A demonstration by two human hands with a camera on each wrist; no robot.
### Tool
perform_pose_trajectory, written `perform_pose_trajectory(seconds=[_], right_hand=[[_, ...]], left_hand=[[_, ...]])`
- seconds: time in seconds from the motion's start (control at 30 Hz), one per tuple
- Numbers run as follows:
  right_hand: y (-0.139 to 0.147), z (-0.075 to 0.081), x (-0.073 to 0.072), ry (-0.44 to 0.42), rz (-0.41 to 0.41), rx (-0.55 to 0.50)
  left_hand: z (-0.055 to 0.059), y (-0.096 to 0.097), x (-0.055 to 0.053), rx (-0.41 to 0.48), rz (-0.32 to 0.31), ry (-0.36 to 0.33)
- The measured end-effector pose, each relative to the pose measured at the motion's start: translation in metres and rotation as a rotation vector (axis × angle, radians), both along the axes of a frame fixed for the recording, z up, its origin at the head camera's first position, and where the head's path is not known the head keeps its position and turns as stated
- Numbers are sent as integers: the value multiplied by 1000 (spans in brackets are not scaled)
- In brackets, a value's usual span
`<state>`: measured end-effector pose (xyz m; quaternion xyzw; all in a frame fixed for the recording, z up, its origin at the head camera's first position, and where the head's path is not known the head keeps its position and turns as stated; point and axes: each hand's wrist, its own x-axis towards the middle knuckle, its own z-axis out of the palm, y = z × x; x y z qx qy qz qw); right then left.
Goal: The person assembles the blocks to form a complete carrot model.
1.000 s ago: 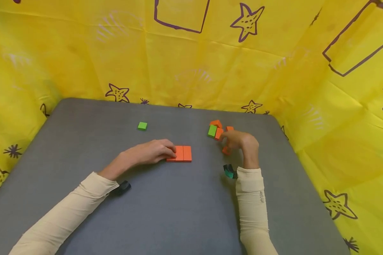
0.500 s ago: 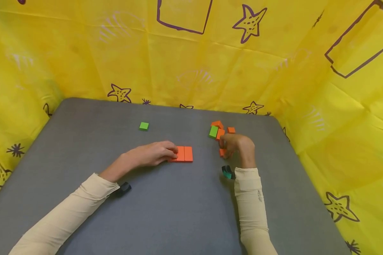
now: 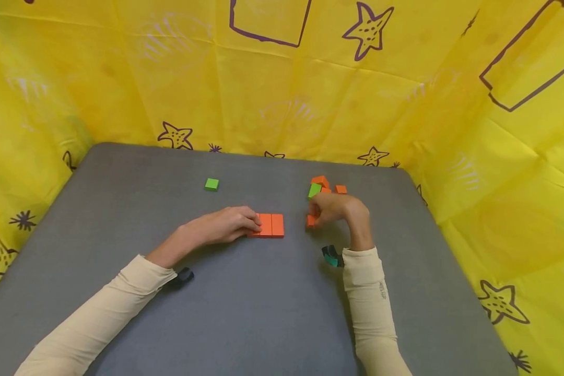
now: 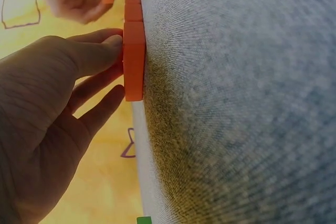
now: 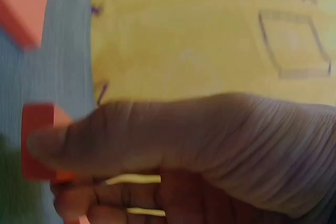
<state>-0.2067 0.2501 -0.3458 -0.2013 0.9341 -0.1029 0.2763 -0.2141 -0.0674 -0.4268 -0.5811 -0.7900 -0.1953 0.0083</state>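
Your right hand (image 3: 330, 208) pinches an orange rectangular block (image 3: 311, 221).
Its long axis looks level, though blurred; to its left, your relaxed left hand (image 3: 223, 224) touches a crosswise orange block row (image 3: 270, 225).

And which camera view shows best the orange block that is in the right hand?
The right wrist view: the orange block is largest there, though blurred and partly covered by the right hand. The head view shows it small and partly hidden by that hand; the left wrist view, small in the background.

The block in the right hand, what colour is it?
Orange; the block shows best in the right wrist view.
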Motion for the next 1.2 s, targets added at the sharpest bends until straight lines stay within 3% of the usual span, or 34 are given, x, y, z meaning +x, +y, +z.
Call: perform_pose_trajectory(seconds=[0.23,0.5,0.77,1.2], right_hand=[[-65,-2,9,9,242,-32],[-100,-20,14,22,369,-51],[-104,-26,12,9,345,-75],[-106,-29,11,112,275,38]], left_hand=[[-1,1,-1,41,-30,36],[-4,4,-1,73,-31,43],[-6,1,-1,73,-23,33],[-3,1,1,74,-36,29]])
